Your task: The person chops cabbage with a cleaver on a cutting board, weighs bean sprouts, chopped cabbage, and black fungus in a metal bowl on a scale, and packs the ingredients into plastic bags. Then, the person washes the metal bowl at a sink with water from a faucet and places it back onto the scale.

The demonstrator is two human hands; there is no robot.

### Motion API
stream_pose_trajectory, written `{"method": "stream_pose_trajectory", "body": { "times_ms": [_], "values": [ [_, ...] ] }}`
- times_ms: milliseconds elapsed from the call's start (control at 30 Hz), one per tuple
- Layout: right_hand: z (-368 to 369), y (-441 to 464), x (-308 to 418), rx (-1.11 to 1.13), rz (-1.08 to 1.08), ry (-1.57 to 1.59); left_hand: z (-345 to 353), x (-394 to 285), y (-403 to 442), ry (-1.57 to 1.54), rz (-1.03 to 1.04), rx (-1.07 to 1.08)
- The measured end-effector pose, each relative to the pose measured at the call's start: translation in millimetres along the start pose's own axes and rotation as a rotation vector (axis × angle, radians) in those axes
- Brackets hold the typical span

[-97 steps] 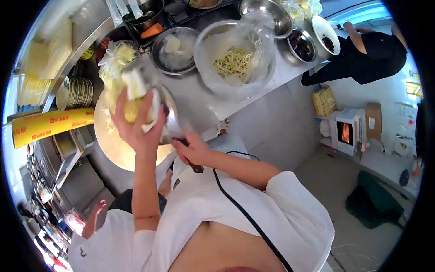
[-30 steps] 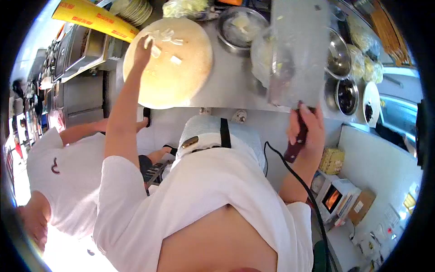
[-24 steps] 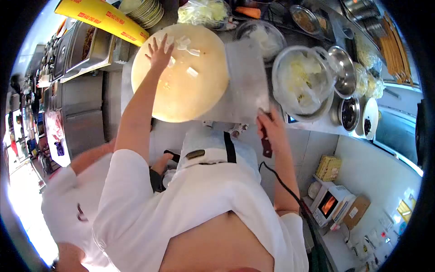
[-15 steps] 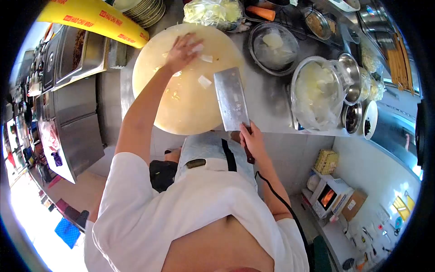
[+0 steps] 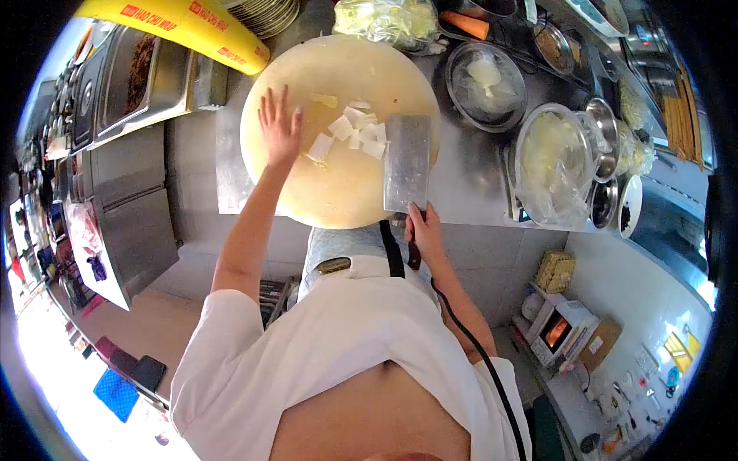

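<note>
On the round cutting board (image 5: pixel 330 184), several pale, flat cut pieces (image 5: pixel 356 129) lie in a loose cluster right of centre. My left hand (image 5: pixel 280 127) is over the board's left side, fingers spread, holding nothing. The wooden handle of a cleaver (image 5: pixel 407 165) is in my right hand (image 5: pixel 424 234), at the counter's front edge. Its wide blade covers the board's right part, close beside the cluster. A few small yellowish scraps (image 5: pixel 324 100) are on the board above and below the pieces.
Right of the board are a metal bowl with a plastic bag (image 5: pixel 486 84) and a larger bag-lined bowl (image 5: pixel 555 165). A bag of shredded vegetable (image 5: pixel 388 21), a carrot (image 5: pixel 465 24) and a yellow wrap box (image 5: pixel 184 29) stand behind. Metal trays (image 5: pixel 138 84) are at left.
The scattered pieces are now gathered in a cluster near the blade. My left hand has moved off them to the left, and the cleaver has come over the board's right side. The co-worker has left view.
</note>
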State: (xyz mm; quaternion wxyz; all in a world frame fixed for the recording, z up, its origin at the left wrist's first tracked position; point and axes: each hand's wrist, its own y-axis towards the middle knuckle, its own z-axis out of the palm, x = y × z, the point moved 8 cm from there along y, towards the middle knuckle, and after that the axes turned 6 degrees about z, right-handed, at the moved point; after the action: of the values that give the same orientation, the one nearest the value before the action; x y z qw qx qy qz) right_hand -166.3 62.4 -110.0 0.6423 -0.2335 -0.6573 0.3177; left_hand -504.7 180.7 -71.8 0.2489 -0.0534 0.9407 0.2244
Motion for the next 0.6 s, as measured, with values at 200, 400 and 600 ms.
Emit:
{"method": "stream_pose_trajectory", "body": {
  "times_ms": [200,400,600],
  "values": [
    [44.8,28.4,30.0,-0.017,-0.160,-0.145,32.2,-38.8,-2.4,-0.181,0.097,0.131],
    [85.6,43.5,51.0,0.071,-0.149,-0.211,39.9,-81.1,-2.7,-0.135,0.088,0.138],
    [110.8,42.3,34.3,0.122,-0.119,-0.017,52.2,-88.0,-8.6,-0.189,0.008,0.086]
  ]
}}
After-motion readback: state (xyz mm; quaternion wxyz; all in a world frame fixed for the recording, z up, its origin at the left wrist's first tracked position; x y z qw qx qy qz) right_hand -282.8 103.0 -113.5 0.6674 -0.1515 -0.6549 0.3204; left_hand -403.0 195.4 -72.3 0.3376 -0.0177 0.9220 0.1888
